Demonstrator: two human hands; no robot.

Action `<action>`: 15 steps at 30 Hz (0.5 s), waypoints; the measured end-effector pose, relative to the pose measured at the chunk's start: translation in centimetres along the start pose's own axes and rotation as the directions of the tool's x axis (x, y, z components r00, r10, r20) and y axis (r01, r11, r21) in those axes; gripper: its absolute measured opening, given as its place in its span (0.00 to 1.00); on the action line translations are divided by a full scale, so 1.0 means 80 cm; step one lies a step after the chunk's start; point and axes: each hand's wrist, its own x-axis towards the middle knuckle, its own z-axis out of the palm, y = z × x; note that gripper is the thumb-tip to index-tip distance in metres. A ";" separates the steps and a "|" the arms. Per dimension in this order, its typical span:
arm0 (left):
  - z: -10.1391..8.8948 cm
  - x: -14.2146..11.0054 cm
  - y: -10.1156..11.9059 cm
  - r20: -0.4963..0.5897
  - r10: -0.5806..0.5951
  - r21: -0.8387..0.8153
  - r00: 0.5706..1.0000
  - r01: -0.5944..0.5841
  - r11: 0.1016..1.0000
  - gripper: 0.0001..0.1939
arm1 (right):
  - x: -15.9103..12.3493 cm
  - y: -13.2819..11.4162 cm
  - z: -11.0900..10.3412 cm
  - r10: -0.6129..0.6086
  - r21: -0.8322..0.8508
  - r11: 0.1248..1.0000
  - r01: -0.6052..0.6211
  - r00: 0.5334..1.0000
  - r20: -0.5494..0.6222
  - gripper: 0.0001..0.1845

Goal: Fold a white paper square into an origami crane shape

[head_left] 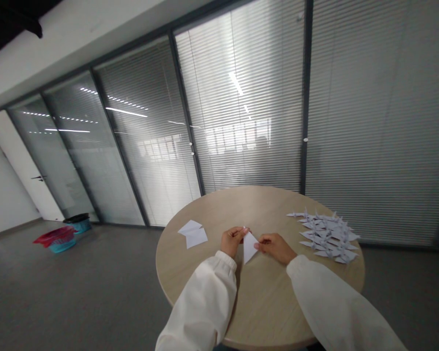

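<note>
Between my two hands is a white sheet of paper (250, 248) folded into a triangle, held just over the round table. My left hand (233, 240) pinches its top corner between thumb and fingers. At its right corner, the fingertips of my right hand (277, 247) close on the edge. Some loose white paper (193, 234) lies flat on the table, left of my left hand. Over to the right sits a pile of folded paper cranes (329, 236), apart from my right hand.
The round wooden table (267, 312) stands by a glass partition with blinds (241, 97). On the floor at the left are a blue basket with a red bag (58, 239) and another blue basket with a black liner (79, 224). A white door (25, 165) is farther left.
</note>
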 end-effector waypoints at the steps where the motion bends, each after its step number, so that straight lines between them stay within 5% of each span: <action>1: 0.000 0.000 0.000 0.001 0.004 0.007 1.000 -0.004 1.000 0.18 | 0.000 0.000 0.000 -0.003 -0.004 1.000 0.003 1.000 0.011 0.15; 15: 0.000 -0.007 0.006 0.021 0.111 0.148 0.994 -0.113 0.983 0.20 | -0.003 -0.004 0.005 0.033 0.026 0.999 -0.036 0.993 0.116 0.15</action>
